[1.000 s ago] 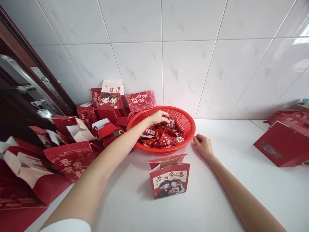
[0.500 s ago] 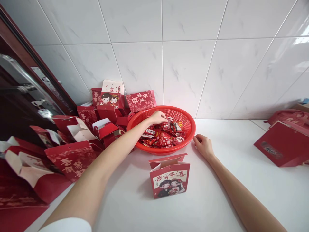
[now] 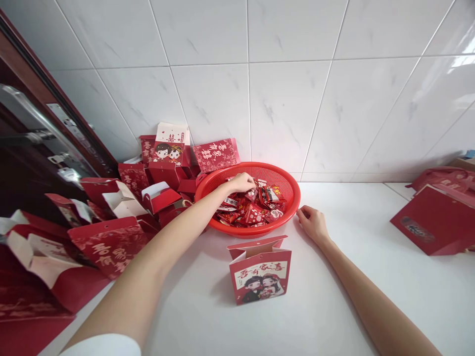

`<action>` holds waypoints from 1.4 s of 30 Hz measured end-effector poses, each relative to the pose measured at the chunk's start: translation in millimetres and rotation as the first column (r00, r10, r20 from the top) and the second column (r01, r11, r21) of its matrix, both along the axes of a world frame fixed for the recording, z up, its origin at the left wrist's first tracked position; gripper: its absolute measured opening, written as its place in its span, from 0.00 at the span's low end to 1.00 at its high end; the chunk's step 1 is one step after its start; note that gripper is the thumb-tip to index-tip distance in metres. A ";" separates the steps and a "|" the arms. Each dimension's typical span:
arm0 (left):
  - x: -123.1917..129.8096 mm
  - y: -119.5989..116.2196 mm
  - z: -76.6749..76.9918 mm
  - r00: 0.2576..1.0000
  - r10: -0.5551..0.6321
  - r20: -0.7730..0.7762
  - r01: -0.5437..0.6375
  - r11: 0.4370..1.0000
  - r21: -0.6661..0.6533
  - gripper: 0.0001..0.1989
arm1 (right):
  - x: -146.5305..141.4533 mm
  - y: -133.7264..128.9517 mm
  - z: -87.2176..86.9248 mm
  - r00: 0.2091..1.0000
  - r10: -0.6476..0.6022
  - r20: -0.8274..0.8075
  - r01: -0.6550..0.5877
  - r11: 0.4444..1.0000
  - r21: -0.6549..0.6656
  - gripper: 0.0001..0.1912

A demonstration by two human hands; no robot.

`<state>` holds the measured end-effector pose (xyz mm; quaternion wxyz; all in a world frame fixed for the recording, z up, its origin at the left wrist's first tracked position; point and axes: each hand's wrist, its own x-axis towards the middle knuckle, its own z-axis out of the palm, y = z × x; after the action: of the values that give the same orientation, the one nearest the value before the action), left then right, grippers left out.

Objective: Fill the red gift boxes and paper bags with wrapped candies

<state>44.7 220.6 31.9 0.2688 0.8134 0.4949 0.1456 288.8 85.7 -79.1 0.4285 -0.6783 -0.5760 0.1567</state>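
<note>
My left hand (image 3: 242, 183) reaches over the red plastic basket (image 3: 247, 233), its fingers pinched on a small red wrapped candy (image 3: 252, 193) at the top of the heap. Many more shiny candy packets (image 3: 256, 213) fill the basket. Beside the basket's right rim, my right hand (image 3: 312, 223) rests on the white table with its fingers curled in and nothing seen in them. Between my forearms an open red gift box (image 3: 260, 282) stands upright, printed with a cartoon couple; its inside is mostly hidden.
Several open red boxes (image 3: 107, 247) crowd the left side, with more boxes (image 3: 170, 148) against the tiled wall (image 3: 285, 109). At the right lies another red box (image 3: 426, 222). A dark door with keys (image 3: 69, 174) borders the far left.
My left hand's fingers have drawn together a little on the candy, which has shifted slightly. My right hand and the standing box stay in place.
</note>
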 end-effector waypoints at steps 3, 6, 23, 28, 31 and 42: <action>0.4 -0.5 1.5 0.999 -0.011 -0.031 0.012 1.000 0.011 0.06 | -0.5 -0.2 0.6 1.000 -0.008 0.001 0.008 1.000 -0.003 0.19; 0.3 0.3 1.6 0.998 -0.033 -0.051 0.034 0.999 0.019 0.05 | -1.3 -0.4 1.6 1.000 -0.013 0.001 0.013 1.000 -0.008 0.19; 0.8 -1.3 2.9 0.977 -0.062 -0.206 0.085 0.991 0.107 0.08 | -1.2 0.0 1.2 1.000 -0.008 0.003 0.008 1.000 0.001 0.18; -3.4 -1.6 4.5 0.949 -0.073 -0.307 0.097 0.993 0.063 0.14 | -1.6 -0.3 2.5 1.000 -0.005 0.004 0.005 1.000 0.001 0.19; -8.9 -1.1 9.9 0.926 -0.065 -0.372 0.098 0.993 0.071 0.16 | -1.1 -0.1 2.1 1.000 0.000 0.006 0.000 1.000 0.009 0.18; -10.3 -36.8 24.0 0.664 -0.270 -0.697 0.205 0.963 -0.177 0.43 | -1.1 0.7 1.8 1.000 -0.003 0.007 0.003 1.000 -0.003 0.18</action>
<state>34.5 183.8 56.0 0.1056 0.8510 0.4555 -0.2391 287.6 86.5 -77.3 0.4257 -0.6804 -0.5761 0.1547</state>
